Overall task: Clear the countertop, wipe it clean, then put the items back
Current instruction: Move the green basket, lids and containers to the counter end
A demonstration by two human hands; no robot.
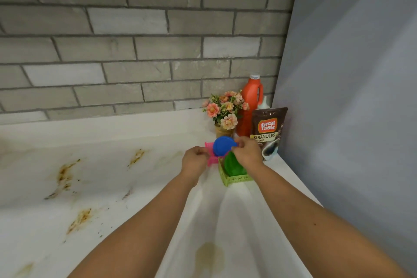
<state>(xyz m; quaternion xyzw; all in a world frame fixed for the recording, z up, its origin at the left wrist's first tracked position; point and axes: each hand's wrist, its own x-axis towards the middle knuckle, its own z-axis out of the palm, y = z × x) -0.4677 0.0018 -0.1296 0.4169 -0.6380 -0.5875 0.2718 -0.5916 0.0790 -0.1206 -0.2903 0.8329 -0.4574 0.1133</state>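
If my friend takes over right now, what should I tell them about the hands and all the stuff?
Left hand: holds the edge of the pink basket.
Right hand: fingers pinch the tab of the blue lid, held at the pink basket.
Green basket, next to the pink one, holds a green plate. Flowers, orange bottle and coffee pouch stand in the corner.
Done: nothing I can be sure of.
Left: brown marks show on the countertop, so probably clearing, wiping, then putting things back.
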